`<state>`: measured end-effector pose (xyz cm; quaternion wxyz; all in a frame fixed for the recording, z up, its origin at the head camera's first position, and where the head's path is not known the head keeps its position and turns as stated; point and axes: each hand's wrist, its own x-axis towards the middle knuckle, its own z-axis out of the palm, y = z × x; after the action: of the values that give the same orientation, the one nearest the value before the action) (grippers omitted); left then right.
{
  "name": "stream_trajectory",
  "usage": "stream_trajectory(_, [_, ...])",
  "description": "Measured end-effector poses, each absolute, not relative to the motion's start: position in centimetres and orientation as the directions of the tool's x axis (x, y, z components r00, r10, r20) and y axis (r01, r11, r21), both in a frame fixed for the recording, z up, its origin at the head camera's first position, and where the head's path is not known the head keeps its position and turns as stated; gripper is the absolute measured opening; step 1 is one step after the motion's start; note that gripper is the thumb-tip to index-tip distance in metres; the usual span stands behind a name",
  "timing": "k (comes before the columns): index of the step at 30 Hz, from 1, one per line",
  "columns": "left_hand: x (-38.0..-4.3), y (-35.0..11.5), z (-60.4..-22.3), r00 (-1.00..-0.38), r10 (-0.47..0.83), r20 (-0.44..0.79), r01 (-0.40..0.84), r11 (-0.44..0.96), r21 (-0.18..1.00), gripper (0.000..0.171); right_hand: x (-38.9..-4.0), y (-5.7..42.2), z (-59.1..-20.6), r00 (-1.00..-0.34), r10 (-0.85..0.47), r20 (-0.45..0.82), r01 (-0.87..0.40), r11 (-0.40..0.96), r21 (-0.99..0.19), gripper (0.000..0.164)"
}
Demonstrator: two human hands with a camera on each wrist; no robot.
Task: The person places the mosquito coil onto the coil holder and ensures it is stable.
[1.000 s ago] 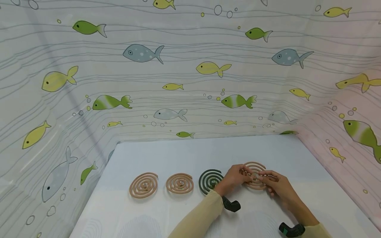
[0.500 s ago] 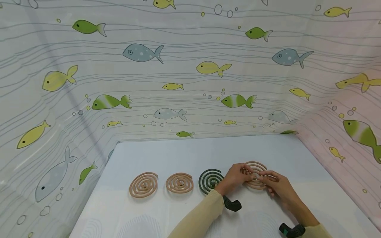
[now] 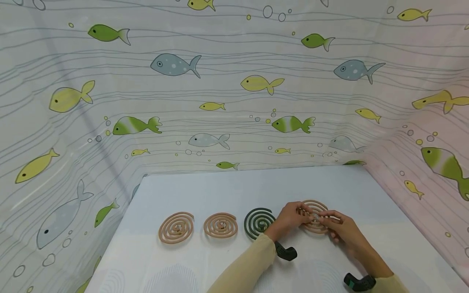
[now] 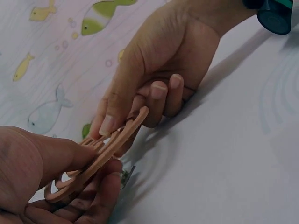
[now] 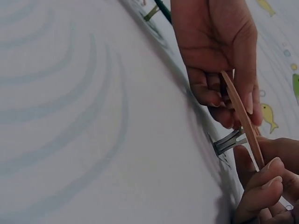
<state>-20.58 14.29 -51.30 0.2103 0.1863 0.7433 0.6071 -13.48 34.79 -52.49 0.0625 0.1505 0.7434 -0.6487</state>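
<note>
In the head view, a brown mosquito coil is held between both hands at the right of a row of coils. My left hand pinches its left side, and my right hand pinches near its middle and right side. The left wrist view has the coil tilted, with thumbs on top and fingers beneath. Below it, a small metal stand rises from the table to the coil's underside, as the right wrist view shows. The fingers cover much of the coil's centre.
A dark green coil lies just left, partly behind my left wrist. Two more brown coils, one nearer and one at the far left, sit on the white table. Fish-printed cloth surrounds the table.
The hands and the coil keep almost the same place and pose. At the left, the fish-printed cloth has shifted outward and to the left.
</note>
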Motion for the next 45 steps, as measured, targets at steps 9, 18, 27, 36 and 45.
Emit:
stream_trajectory(9, [-20.29, 14.21, -51.34, -0.848, 0.523, -0.087, 0.010, 0.180, 0.984, 0.015, -13.84, 34.94, -52.25, -0.952, 0.127, -0.279, 0.293, 0.117, -0.949, 0.049])
stream_trajectory(18, [-20.01, 14.09, -50.85, -0.852, 0.520, -0.053, 0.069, 0.213, 0.975, 0.017, -13.97, 34.67, -52.26, -0.958, 0.163, -0.237, 0.265, 0.181, -0.947, 0.052])
stream_trajectory(27, [-20.19, 14.11, -51.14, -0.857, 0.511, -0.072, 0.042, 0.209, 0.977, 0.015, -14.04, 34.59, -52.60, -0.961, 0.138, -0.241, 0.264, 0.181, -0.947, 0.053])
stream_trajectory(36, [-20.27, 13.87, -51.42, -0.846, 0.528, -0.074, 0.049, 0.215, 0.975, 0.014, -14.18, 34.72, -53.06, -0.960, 0.118, -0.254, 0.271, 0.170, -0.947, 0.053])
stream_trajectory(45, [-20.28, 13.75, -51.58, -0.841, 0.535, -0.078, 0.028, 0.187, 0.982, 0.016, -14.14, 34.63, -52.91, -0.958, 0.127, -0.257, 0.280, 0.225, -0.933, 0.052])
